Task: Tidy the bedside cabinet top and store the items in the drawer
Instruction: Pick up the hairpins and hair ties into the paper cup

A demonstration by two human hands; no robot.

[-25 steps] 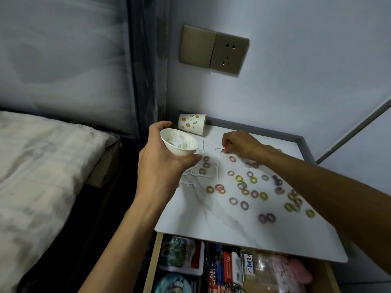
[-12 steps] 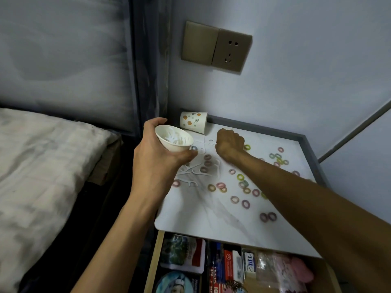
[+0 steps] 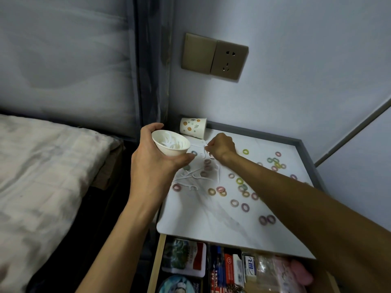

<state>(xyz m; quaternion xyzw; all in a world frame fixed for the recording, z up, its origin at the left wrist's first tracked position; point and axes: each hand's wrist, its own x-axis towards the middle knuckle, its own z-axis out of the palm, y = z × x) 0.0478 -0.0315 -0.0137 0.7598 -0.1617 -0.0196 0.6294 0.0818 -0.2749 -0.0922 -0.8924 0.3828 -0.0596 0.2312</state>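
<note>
Head view: the left hand [image 3: 152, 163] grips a white bowl [image 3: 171, 145] above the left edge of the cabinet top [image 3: 211, 225]; the right hand [image 3: 221, 148] pinches a floss pick [image 3: 204, 144] near the back-left corner, beside a tipped paper cup [image 3: 193, 127]. Hair ties [image 3: 245, 207] lie scattered over the top, above the open drawer [image 3: 156, 261].

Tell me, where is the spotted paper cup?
In the head view, the paper cup is at the back left corner of the cabinet top, by the wall, behind the bowl held in the left hand.

Bed [image 3: 42, 176] with pale crumpled sheet at left; bronze switch-and-socket plate [image 3: 213, 57] on wall.
</note>
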